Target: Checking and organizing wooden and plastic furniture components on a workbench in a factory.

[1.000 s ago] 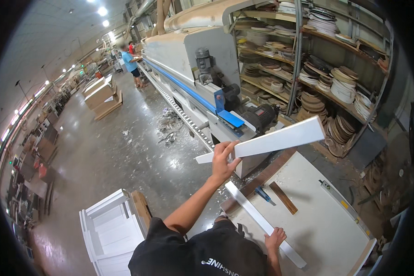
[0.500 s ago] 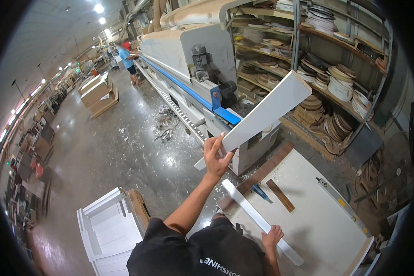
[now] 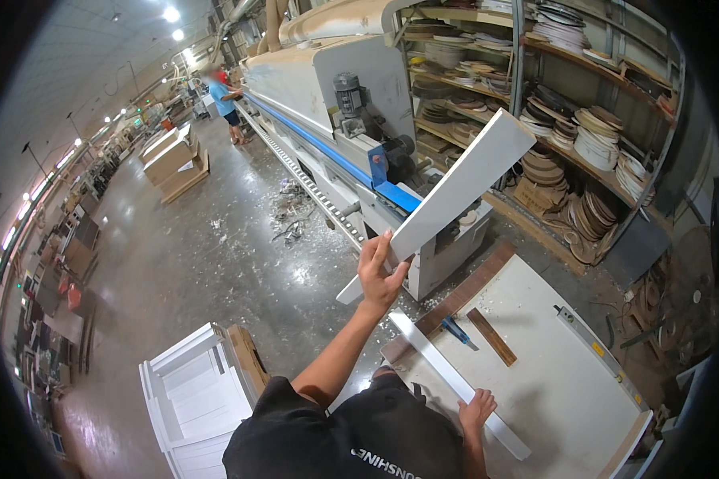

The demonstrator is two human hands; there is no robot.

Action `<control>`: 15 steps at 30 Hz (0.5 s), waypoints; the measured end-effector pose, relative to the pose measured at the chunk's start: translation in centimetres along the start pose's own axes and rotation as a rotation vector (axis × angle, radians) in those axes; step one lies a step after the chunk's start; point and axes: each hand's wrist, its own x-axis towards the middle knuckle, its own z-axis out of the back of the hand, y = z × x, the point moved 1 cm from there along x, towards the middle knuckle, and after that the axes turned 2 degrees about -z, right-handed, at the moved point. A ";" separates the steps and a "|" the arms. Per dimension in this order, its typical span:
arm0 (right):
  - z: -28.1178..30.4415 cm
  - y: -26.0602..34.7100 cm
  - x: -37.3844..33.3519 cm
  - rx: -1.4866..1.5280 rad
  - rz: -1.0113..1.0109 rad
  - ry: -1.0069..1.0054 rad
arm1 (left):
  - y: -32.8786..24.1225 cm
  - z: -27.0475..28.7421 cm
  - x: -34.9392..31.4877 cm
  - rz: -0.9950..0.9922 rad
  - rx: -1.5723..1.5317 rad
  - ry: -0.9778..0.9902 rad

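Note:
My left hand (image 3: pixel 381 274), arm stretched forward, is closed around a long white board (image 3: pixel 465 190) and holds it up at a slant in the air. The board's wide far end points toward the shelves, and its other end sticks out past my wrist. My right hand (image 3: pixel 477 409) is wrapped over a second white strip (image 3: pixel 434 354) lying slantwise on the worktable (image 3: pixel 559 407). A blue utility knife (image 3: pixel 456 329) and a short brown wood-grain strip (image 3: pixel 492 336) lie on the table beyond that strip.
A large machine with a blue rail (image 3: pixel 319 148) stands ahead. Shelves of coiled edging (image 3: pixel 595 144) rise at the right. White stacked panels (image 3: pixel 188 391) are at my left. Scraps (image 3: pixel 291 209) litter the floor. A person (image 3: pixel 225 104) stands far off. A long level-like tool (image 3: pixel 599 351) lies along the table's right side.
The raised board's far end has shifted slightly left and up in the picture. The whole view has moved a little; both hands keep their grip.

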 end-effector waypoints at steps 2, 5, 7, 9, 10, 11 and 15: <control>0.0 0.0 0.0 -0.002 -0.008 0.019 | -0.2 -0.2 0.0 0.030 -0.027 0.004; 0.2 0.2 -0.1 0.001 -0.018 0.026 | -0.6 -0.2 0.1 0.051 -0.010 0.044; 0.3 0.3 -0.1 0.005 -0.014 0.027 | -0.7 -0.2 0.0 0.088 -0.029 0.084; 0.4 0.4 -0.1 0.010 -0.010 0.027 | -0.6 -0.2 0.0 0.062 -0.042 0.103; 0.5 0.4 -0.1 0.009 -0.005 0.018 | -0.5 -0.3 0.0 0.036 -0.057 0.122; 0.5 0.4 -0.1 0.008 0.000 0.009 | -0.4 -0.3 -0.1 0.036 -0.058 0.123; 0.6 0.3 -0.1 0.019 -0.001 0.022 | -0.6 -0.2 -0.4 0.028 -0.044 0.145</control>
